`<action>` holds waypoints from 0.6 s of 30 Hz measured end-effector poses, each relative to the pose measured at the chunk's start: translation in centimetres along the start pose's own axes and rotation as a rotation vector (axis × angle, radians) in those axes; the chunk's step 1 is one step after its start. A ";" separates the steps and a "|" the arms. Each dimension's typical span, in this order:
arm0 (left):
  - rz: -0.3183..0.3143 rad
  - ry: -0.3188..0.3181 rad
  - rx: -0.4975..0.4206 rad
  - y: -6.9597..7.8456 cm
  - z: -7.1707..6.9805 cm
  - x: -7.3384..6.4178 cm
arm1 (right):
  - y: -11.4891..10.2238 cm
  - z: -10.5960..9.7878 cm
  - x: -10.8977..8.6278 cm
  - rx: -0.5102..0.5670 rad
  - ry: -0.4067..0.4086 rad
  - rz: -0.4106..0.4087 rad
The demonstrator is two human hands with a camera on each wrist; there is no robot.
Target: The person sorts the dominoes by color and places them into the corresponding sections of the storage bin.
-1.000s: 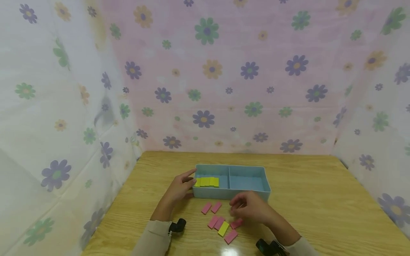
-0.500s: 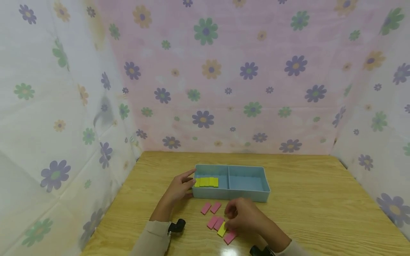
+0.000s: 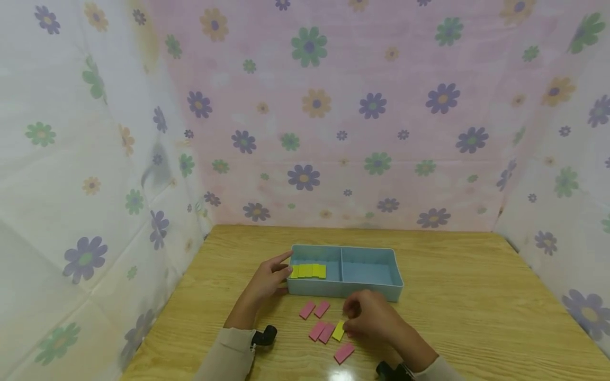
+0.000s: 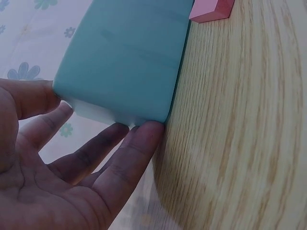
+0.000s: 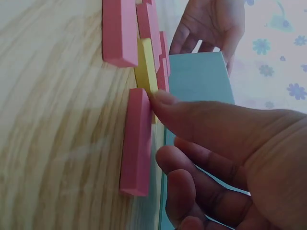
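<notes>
My left hand (image 3: 267, 278) holds the left end of a light blue two-compartment box (image 3: 371, 290). In the left wrist view its fingertips (image 4: 148, 132) touch the box's end wall. My right hand (image 3: 374, 317) is over the table in front of the box, its thumb against a loose yellow block (image 3: 338, 330). The right wrist view shows that thumb (image 5: 165, 103) on the yellow block (image 5: 145, 62), the other fingers curled and partly hidden behind it. A pink block (image 5: 136, 143) lies close beside the thumb, mostly covered by the hand in the head view.
Several yellow blocks (image 3: 310, 271) lie in a row in the box's left compartment. Several pink blocks (image 3: 317, 330) are scattered on the wooden table (image 3: 452, 296), one pink block (image 3: 344, 353) nearer the front. Flowered cloth (image 3: 333, 69) surrounds the table.
My right hand first shifted left onto the yellow block, then moved right and away from me, and the block slid with it. My left hand stays on the box.
</notes>
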State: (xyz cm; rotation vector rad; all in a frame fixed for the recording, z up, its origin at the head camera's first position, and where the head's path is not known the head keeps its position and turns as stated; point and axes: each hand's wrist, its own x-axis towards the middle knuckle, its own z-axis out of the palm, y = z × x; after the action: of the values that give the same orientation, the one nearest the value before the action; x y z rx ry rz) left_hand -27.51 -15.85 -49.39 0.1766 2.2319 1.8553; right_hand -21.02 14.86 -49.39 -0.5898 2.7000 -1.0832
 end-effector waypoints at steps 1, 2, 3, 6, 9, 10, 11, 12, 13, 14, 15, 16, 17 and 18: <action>-0.001 -0.001 -0.001 0.0 0.0 0.0 | 0.0 0.0 0.0 -0.006 0.011 0.006; 0.001 -0.003 -0.001 0.0 0.0 0.1 | 0.0 -0.1 0.0 -0.010 0.021 0.011; 0.001 -0.004 -0.001 -0.1 0.1 0.1 | 0.0 -0.1 0.0 -0.016 0.030 0.014; 0.006 -0.002 0.002 -0.1 0.1 0.2 | 0.0 0.1 0.0 -0.036 0.055 0.015; 0.009 0.002 0.008 0.0 0.0 0.2 | -0.1 0.3 0.0 -0.050 0.056 -0.002; 0.011 0.001 0.010 0.0 0.0 0.2 | -0.2 0.4 0.0 -0.052 0.052 -0.009; 0.009 0.001 0.011 0.0 0.0 0.2 | -0.2 0.4 0.0 -0.054 0.047 -0.017; 0.008 0.001 0.011 0.0 0.0 0.2 | -0.2 0.5 0.0 -0.056 0.040 -0.024; 0.006 0.002 0.010 0.0 0.0 0.2 | -0.2 0.5 -0.1 -0.059 0.035 -0.028; 0.003 0.002 0.008 0.0 0.0 0.2 | -0.2 0.6 -0.1 -0.062 0.031 -0.029; 0.001 0.003 0.007 0.0 0.0 0.2 | -0.3 0.6 -0.1 -0.063 0.031 -0.028; 0.000 0.004 0.006 0.0 0.0 0.2 | -0.3 0.7 -0.1 -0.061 0.032 -0.027; -0.001 0.005 0.006 0.0 0.0 0.2 | -0.4 0.7 0.0 -0.061 0.035 -0.024; -0.001 0.006 0.006 0.0 0.0 0.1 | -0.4 0.7 0.0 -0.054 0.037 -0.020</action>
State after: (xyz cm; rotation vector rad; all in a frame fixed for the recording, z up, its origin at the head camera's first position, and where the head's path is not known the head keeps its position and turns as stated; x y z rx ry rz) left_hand -27.65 -15.82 -49.42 0.1708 2.2412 1.8513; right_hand -20.72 14.13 -49.65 -0.6136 2.7682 -1.0391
